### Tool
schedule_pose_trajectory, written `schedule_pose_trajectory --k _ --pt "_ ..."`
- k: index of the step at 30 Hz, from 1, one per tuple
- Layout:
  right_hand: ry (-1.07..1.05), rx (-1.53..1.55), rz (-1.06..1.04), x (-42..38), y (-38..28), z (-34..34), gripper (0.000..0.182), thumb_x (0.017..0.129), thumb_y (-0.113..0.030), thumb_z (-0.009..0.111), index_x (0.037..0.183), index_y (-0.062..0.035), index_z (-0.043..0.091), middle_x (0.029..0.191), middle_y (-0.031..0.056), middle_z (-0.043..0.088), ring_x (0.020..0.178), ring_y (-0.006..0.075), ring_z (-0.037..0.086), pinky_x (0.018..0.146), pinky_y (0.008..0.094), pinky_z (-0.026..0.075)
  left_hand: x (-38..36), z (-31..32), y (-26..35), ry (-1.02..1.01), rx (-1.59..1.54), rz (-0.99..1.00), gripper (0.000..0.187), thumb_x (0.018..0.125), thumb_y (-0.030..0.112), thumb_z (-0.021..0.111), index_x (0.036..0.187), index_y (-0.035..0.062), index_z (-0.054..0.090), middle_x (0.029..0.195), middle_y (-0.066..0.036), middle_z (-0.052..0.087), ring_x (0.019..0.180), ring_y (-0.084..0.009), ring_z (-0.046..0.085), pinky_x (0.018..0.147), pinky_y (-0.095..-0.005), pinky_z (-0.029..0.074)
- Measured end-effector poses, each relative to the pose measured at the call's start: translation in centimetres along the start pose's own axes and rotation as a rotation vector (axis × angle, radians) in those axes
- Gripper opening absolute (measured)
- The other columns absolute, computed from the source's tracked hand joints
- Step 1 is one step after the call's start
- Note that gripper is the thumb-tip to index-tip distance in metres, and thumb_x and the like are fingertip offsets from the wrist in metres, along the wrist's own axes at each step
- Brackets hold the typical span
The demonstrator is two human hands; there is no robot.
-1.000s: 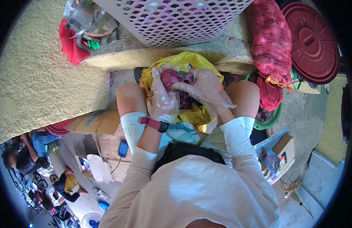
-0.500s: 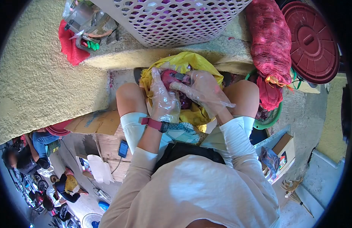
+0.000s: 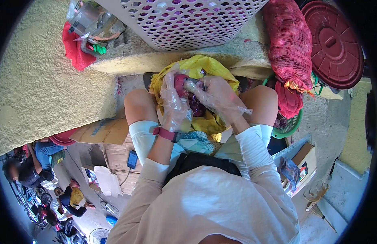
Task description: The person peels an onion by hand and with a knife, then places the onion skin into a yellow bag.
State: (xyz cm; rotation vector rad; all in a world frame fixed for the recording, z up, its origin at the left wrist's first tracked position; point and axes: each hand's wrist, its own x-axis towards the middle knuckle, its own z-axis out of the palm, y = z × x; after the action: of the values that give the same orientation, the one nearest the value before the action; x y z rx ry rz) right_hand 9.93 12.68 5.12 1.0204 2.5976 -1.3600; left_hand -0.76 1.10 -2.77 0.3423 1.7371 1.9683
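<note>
Both hands wear clear plastic gloves and meet over a yellow bag (image 3: pixel 204 65) between my knees. My left hand (image 3: pixel 175 103) cups a red onion (image 3: pixel 180 82) from the left side. My right hand (image 3: pixel 215 95) is closed on a small knife (image 3: pixel 191 84), whose metal blade lies against the onion's top right. Purple peelings (image 3: pixel 195 106) lie in the bag below the onion. A red watch (image 3: pixel 166 133) sits on my left wrist.
A white perforated basket (image 3: pixel 188 20) stands on the concrete ledge ahead. A red net sack of onions (image 3: pixel 290 44) leans at right beside a maroon lid (image 3: pixel 335 44) and a green basket (image 3: pixel 292 126). Cardboard boxes flank my legs. Other people sit far lower left.
My right hand has shifted slightly left and up, bringing the knife closer over the onion. My left hand has turned the onion a little.
</note>
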Motion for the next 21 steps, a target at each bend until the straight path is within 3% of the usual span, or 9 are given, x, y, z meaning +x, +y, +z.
schedule_pose_trajectory --k 3,5,12,16,21 --pt "-0.037 0.008 -0.061 -0.2 -0.1 -0.2 0.070 0.089 -0.070 0.063 0.077 -0.0022 0.075 0.069 0.0228 0.068 0.067 0.0391 0.068 0.067 0.0488 0.053 -0.3 0.0 0.3 -0.111 0.118 0.147 0.047 0.109 0.047 0.047 0.124 0.0045 0.059 0.107 -0.012 0.069 0.098 -0.0234 0.068 0.089 -0.0395 0.060" --pt "-0.031 -0.031 -0.115 0.0 0.3 0.1 0.069 0.089 -0.070 0.063 0.076 -0.0030 0.075 0.069 0.0217 0.068 0.066 0.0384 0.068 0.066 0.0482 0.052 -0.6 0.9 2.2 0.034 -0.613 -0.407 0.050 0.108 0.050 0.048 0.124 0.0046 0.060 0.110 -0.013 0.070 0.100 -0.0245 0.069 0.088 -0.0422 0.061" --pt "-0.094 -0.058 -0.194 -0.4 -0.1 -0.2 0.063 0.087 -0.065 0.068 0.078 -0.0034 0.076 0.067 0.0177 0.068 0.062 0.0336 0.066 0.064 0.0426 0.052 -0.9 0.9 3.2 0.083 -0.618 -0.425 0.052 0.107 0.054 0.049 0.122 0.0064 0.062 0.113 -0.012 0.070 0.097 -0.0242 0.070 0.081 -0.0409 0.063" --pt "-0.130 -0.092 -0.191 -0.7 -0.2 -0.4 0.064 0.086 -0.070 0.065 0.075 -0.0079 0.076 0.068 0.0171 0.069 0.064 0.0359 0.067 0.064 0.0471 0.052 -0.8 0.9 3.4 0.058 -0.611 -0.450 0.053 0.106 0.057 0.048 0.121 0.0081 0.062 0.110 -0.011 0.070 0.094 -0.0236 0.071 0.080 -0.0394 0.063" --pt "-0.027 -0.163 -0.391 -0.5 1.0 0.6 0.064 0.085 -0.070 0.067 0.075 -0.0074 0.075 0.066 0.0149 0.067 0.062 0.0363 0.066 0.063 0.0469 0.052 0.3 -0.2 1.2 -0.012 -0.697 -0.440 0.054 0.105 0.059 0.048 0.121 0.0086 0.062 0.109 -0.011 0.071 0.093 -0.0229 0.071 0.083 -0.0396 0.063"
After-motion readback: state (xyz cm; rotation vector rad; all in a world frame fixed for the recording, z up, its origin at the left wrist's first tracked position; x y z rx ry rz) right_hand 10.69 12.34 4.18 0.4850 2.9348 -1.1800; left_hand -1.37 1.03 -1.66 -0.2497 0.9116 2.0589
